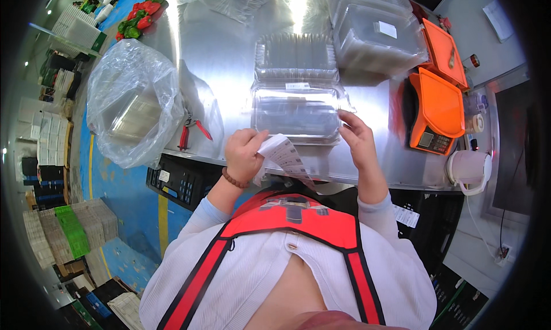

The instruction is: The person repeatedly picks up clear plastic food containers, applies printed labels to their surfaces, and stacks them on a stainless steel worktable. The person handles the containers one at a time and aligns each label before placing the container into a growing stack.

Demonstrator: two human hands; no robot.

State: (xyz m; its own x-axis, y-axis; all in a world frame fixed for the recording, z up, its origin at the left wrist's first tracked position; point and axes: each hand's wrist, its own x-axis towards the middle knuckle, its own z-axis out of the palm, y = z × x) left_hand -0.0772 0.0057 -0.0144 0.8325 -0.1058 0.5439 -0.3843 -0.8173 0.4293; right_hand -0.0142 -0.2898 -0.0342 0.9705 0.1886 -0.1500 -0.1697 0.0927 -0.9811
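My left hand (243, 154), with a brown bead bracelet at the wrist, grips a strip of white printed labels (285, 154). The strip hangs curved over the table's front edge. Just behind it sits a stack of clear plastic clamshell containers (297, 114). My right hand (358, 137) is at the stack's right side with fingers apart; whether the fingertips touch it I cannot tell. A white label (297, 86) bearing print lies near the containers' hinge side. Their ribbed lids (295, 56) stand folded back toward the far side.
Red-handled pruning shears (189, 132) lie left on the steel table (232, 97), beside a large clear plastic bag (133, 102). Red and green peppers (140, 18) are at far left. More bagged containers (374, 37), an orange scale (439, 106) and a pale electric kettle (469, 170) stand right.
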